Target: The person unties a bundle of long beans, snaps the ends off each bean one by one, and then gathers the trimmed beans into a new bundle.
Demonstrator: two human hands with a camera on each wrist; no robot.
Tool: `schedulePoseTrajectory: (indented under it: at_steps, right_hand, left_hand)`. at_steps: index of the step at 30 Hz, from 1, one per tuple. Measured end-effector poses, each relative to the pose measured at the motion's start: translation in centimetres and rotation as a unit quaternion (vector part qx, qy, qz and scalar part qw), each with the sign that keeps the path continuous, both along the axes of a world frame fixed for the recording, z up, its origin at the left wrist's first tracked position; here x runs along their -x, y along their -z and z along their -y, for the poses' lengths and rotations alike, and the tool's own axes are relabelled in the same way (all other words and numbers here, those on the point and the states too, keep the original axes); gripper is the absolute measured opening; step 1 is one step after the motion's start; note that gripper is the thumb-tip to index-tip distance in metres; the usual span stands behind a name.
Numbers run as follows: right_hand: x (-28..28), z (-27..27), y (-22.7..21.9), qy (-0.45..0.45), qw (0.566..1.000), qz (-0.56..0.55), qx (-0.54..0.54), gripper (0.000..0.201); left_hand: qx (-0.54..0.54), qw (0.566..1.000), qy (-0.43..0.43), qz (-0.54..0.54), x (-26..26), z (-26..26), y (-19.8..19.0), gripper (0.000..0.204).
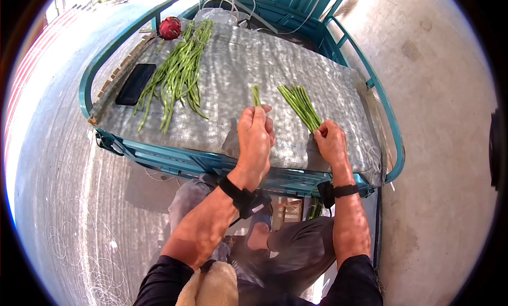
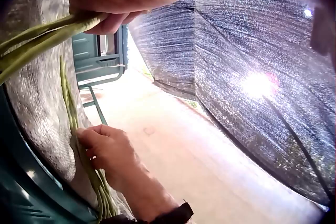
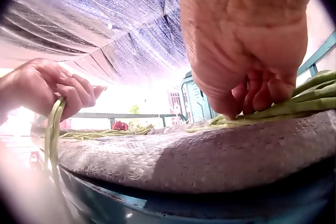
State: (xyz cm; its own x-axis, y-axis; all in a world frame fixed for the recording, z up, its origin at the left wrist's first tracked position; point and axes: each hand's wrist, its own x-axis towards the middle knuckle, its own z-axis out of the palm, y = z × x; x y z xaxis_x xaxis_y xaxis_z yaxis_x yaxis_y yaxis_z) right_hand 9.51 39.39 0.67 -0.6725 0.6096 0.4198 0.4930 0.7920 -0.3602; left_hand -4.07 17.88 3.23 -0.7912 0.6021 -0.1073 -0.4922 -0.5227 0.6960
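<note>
My left hand (image 1: 255, 139) pinches a few green long beans (image 1: 256, 96), whose ends stick out past the fingers. In the right wrist view the same beans (image 3: 52, 134) hang down from that hand. To its right, a bundle of long beans (image 1: 300, 105) lies on the grey cover near the front edge. My right hand (image 1: 332, 143) has its fingers curled at the near part of this bundle. The left wrist view shows thumb and fingers closed on the bundle (image 2: 94, 182), which runs on below the hand. A larger heap of long beans (image 1: 177, 68) lies at the left.
The grey woven cover (image 1: 233, 57) lies over a teal cart bed with a curved rail (image 1: 392, 131) on either side. A dark phone (image 1: 136, 84) and a red dragon fruit (image 1: 170, 28) sit beside the heap. Clear plastic (image 1: 217, 15) lies at the back.
</note>
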Motion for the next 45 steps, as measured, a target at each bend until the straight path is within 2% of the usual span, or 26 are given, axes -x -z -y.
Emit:
schedulePoseTrajectory:
  at_steps: [4,10,13,19,28,31,34,37,40,43,45]
  right_hand:
    - [0.2,0.6,-0.6,0.019,0.999,0.012,0.046,0.017]
    - [0.5,1.6,-1.7,0.023,0.996,0.069,0.045,0.02]
    - [0.7,0.6,-0.4,0.01,0.999,0.051,-0.005,0.022]
    - [0.7,1.3,-1.4,0.005,0.997,0.059,0.04,0.016]
    - [0.6,1.3,-1.1,0.016,0.997,0.07,0.013,0.014]
    - [0.7,1.1,-1.3,0.001,0.999,0.0,-0.032,0.011]
    - [1.0,2.1,-3.2,-0.011,0.993,-0.081,0.08,0.011]
    - [1.5,2.6,-4.6,-0.038,0.981,-0.118,0.148,0.009]
    - [1.9,3.1,-4.7,-0.103,0.947,-0.19,0.236,0.008]
    - [1.7,4.5,-6.1,-0.124,0.898,-0.237,0.35,0.008]
    - [1.7,5.5,-7.1,-0.144,0.881,-0.254,0.373,0.008]
  left_hand:
    - [0.003,1.0,0.008,0.0,-0.1,-0.1,-0.1,0.026]
    - [-0.001,1.0,0.02,0.008,0.0,0.1,-0.1,0.024]
    - [0.0,1.0,0.029,0.012,0.1,0.3,-0.1,0.024]
    - [-0.005,0.999,0.036,0.012,0.2,0.2,0.2,0.024]
    - [0.001,0.999,0.046,0.02,0.4,0.3,0.3,0.025]
    - [-0.001,0.999,0.046,0.026,0.4,0.5,0.1,0.025]
    - [0.005,0.998,0.05,0.029,0.3,0.4,0.1,0.023]
    - [0.003,0.997,0.056,0.044,0.2,0.2,0.3,0.021]
    - [0.002,0.997,0.053,0.061,-0.1,-0.2,0.6,0.02]
    - [0.02,0.996,0.061,0.069,0.0,-0.2,0.9,0.02]
    - [0.016,0.995,0.081,0.049,0.1,0.0,1.0,0.02]
